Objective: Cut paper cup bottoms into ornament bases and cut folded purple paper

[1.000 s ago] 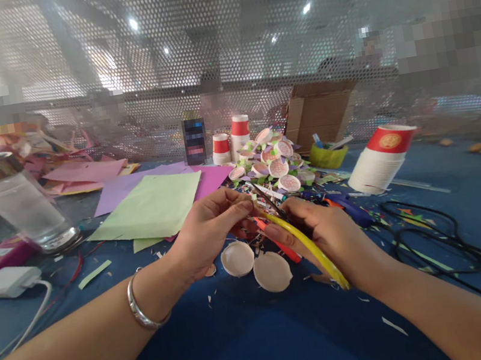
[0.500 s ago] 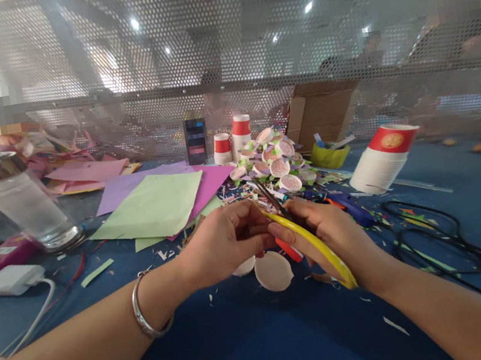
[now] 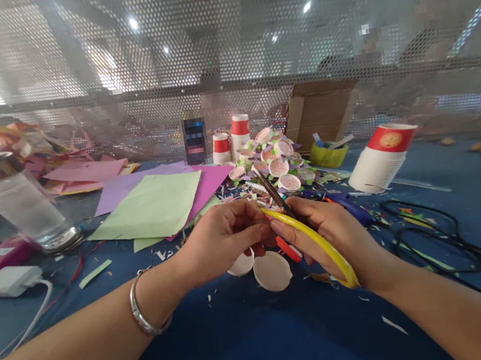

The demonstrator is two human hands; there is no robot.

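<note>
My right hand (image 3: 331,232) grips yellow-handled scissors (image 3: 311,239), their blades pointing up and away toward the pile of cut cup bottoms (image 3: 277,165). My left hand (image 3: 220,238) is closed in a pinch right beside the scissors' blades; what it pinches is too small and hidden to name. A silver bangle sits on my left wrist. Two pale paper discs (image 3: 272,271) lie on the blue table (image 3: 254,324) just beneath both hands.
A glass jar (image 3: 20,202) and a white charger (image 3: 3,281) stand at left, coloured paper sheets (image 3: 153,203) behind. A stack of red-and-white paper cups (image 3: 378,158) lies on its side at right, near black cables (image 3: 442,239). A perforated screen closes off the back.
My left hand has drawn closer to the scissors and now covers one of the paper discs. The scissors have tilted slightly more upright.
</note>
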